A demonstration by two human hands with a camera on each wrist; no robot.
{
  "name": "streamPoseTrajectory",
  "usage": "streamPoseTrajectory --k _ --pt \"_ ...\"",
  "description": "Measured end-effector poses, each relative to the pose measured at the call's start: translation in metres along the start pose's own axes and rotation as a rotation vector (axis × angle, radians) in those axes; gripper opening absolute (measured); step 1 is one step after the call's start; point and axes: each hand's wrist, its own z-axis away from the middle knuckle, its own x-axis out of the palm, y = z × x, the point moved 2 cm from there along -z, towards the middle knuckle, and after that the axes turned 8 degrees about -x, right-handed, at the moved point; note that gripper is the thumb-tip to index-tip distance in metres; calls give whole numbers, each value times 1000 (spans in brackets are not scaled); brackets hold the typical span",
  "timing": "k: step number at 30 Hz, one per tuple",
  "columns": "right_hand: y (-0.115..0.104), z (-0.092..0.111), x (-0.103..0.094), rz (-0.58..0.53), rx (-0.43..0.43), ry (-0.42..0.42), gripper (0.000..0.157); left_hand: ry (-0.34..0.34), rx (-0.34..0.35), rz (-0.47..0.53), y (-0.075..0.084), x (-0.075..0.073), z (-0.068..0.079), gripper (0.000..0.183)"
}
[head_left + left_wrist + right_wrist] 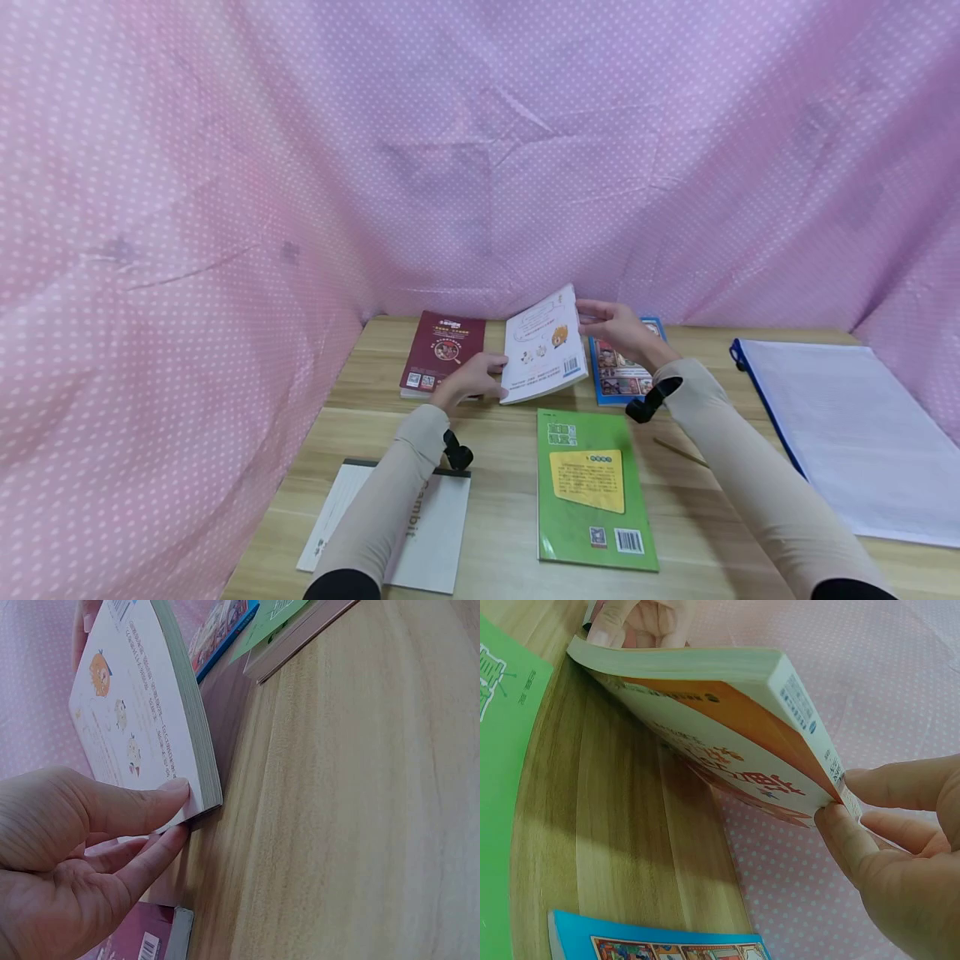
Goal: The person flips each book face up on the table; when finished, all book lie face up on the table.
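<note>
A white paperback book [543, 346] with small cartoon animals on its cover is held tilted at the back of the table, its right side raised. My left hand [474, 379] pinches its near left corner, thumb on top and fingers beneath, as the left wrist view shows. At the raised spine, my right hand [618, 329] grips the edge between thumb and fingers. Seen from the right wrist, the book's underside [727, 750] carries an orange band and large lettering. A dark red book [450, 346] lies left of it, and a blue comic-style book [622, 379] lies partly under my right arm.
A green book [592, 492] lies nearer on the wooden table [502, 500]. At the front left, a white notepad [442, 533] is partly covered by my left forearm. A white blue-edged folder [855, 433] lies right. Pink dotted cloth [480, 167] hangs behind.
</note>
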Motion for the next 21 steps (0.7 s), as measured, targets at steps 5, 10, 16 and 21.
streamPoseTrajectory --k 5,10,16,21 --pt "-3 1 0 -13 9 -2 68 -1 -13 23 -1 1 -1 75" --pt "-6 0 0 -18 11 4 67 -7 10 40 0 2 -1 78" --pt "-9 -1 4 -41 -5 10 64 -13 33 43 -1 4 -2 77" --pt "-12 0 6 -47 -24 -4 63 -17 36 41 -3 4 -3 76"
